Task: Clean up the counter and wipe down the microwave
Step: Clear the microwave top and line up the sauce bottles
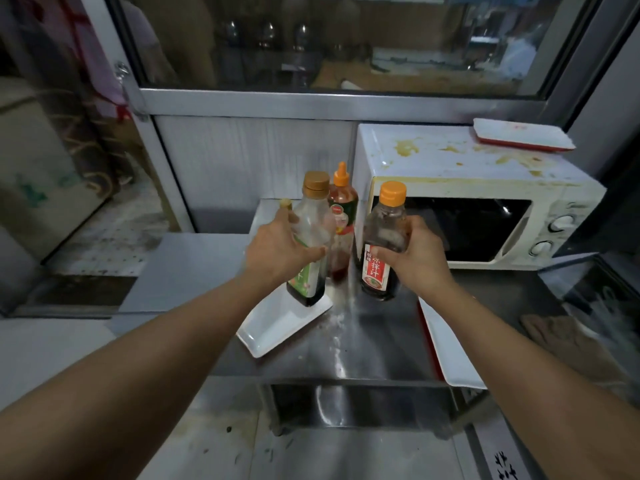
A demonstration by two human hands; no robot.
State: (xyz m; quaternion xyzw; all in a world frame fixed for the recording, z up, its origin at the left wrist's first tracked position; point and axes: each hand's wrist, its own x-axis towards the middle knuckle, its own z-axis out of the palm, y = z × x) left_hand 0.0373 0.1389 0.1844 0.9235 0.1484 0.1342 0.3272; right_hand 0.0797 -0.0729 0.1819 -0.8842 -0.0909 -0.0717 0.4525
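My left hand [277, 251] grips a clear bottle with a tan cap and green label [313, 220], held above a white rectangular plate [273, 327]. My right hand [415, 258] grips an orange-capped bottle with a red label [384, 233], lifted over the steel counter [363, 341]. Behind them stands a red sauce bottle with an orange nozzle [343, 202]. A small tan cap [285, 203] peeks out behind my left hand. The white microwave [450, 161] sits at the right, its top smeared with yellow-brown stains.
A red-edged white tray [519, 136] lies on the microwave's back right corner. Another white tray [450, 355] lies on the counter at the right. A brown cloth [561, 337] is at the far right. A window runs behind the counter.
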